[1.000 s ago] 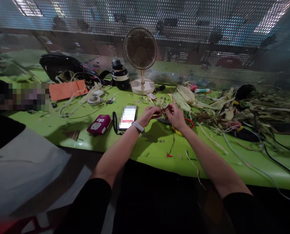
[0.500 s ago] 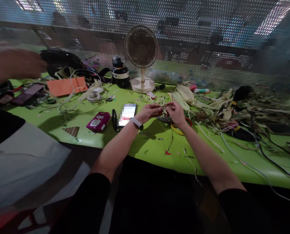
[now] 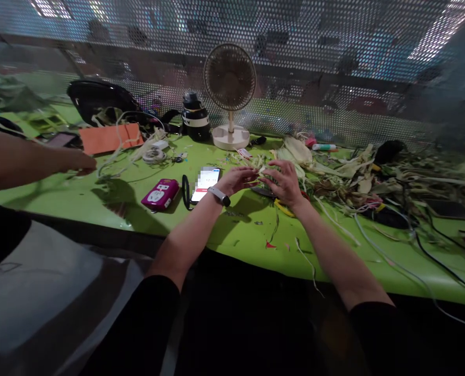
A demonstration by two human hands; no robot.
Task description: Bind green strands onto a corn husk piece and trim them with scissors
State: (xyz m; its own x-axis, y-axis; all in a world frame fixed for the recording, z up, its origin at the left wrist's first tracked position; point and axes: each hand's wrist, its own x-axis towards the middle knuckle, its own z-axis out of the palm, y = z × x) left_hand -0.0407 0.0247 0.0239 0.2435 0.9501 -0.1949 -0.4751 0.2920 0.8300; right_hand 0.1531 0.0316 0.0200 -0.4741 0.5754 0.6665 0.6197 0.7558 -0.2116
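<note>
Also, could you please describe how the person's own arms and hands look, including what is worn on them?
The left hand and right hand are bare, without gloves. Black sleeves end near the elbows. A wristband with a pale grey strap and a dark face sits on the left wrist; none shows on the right.

Green table point(image 3: 251, 243), magenta box point(image 3: 161, 194), orange sheet point(image 3: 106, 140), white-banded black bottle point(image 3: 197, 131), pale green husks point(image 3: 295, 150), yellow scissor handle point(image 3: 283, 209)
</note>
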